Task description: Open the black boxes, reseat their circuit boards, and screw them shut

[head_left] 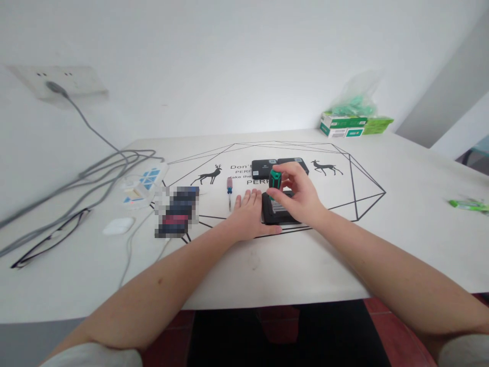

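Right hand closed on a green screwdriver over a black device.
Its grip pinches the handle roughly upright between thumb and fingers; the tip is hidden. The left hand lies flat against the device's left side, fingers extended, grip wide. The device rests on the worktop between the hands. Just behind are two black boxes; near the left fingers, a smaller screwdriver; farther left, glasses.
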Motion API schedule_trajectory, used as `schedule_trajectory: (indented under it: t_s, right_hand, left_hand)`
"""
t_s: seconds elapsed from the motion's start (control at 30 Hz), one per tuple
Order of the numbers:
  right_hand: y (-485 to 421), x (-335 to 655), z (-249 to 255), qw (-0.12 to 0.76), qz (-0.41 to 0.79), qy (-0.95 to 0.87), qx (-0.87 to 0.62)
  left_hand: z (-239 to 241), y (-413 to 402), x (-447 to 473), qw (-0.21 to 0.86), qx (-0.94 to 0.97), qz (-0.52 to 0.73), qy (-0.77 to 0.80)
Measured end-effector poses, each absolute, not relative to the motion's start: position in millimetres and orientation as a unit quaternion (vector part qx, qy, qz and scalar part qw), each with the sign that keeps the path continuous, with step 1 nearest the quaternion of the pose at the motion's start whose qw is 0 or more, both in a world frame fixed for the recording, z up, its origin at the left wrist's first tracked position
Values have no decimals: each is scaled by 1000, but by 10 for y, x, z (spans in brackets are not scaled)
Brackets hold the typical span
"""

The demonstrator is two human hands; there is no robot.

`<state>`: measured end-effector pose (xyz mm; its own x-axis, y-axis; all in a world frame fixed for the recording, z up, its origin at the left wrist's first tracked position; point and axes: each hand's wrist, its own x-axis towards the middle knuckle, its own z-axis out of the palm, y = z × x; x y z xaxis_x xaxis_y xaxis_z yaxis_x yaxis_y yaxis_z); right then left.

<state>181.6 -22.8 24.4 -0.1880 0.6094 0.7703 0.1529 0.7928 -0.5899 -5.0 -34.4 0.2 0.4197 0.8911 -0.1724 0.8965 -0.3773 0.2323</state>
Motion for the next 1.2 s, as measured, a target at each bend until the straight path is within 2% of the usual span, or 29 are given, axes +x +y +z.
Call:
schedule_trajectory:
  t_s: [0.17,0.3,0.73,0.97,1.2]
  right_hand:
    - [-242,1842,249,585,196,-744,-256]
    - [-270,1870,264,571,239,-745,-249]
    - [-250,1805,261,603,343,-687,-217]
    - [-296,1857,290,616,354,-679,-186]
    - [-276,1860,273,619,304,-690,-219]
  left_hand:
    - [10,-337,-49,154,831,-5,534]
    - [10,-334,-47,144,830,-11,538]
    - [5,-301,-69,148,835,-4,530]
    - [14,-300,-73,142,835,-21,531]
    - [37,-324,-64,139,833,-28,535]
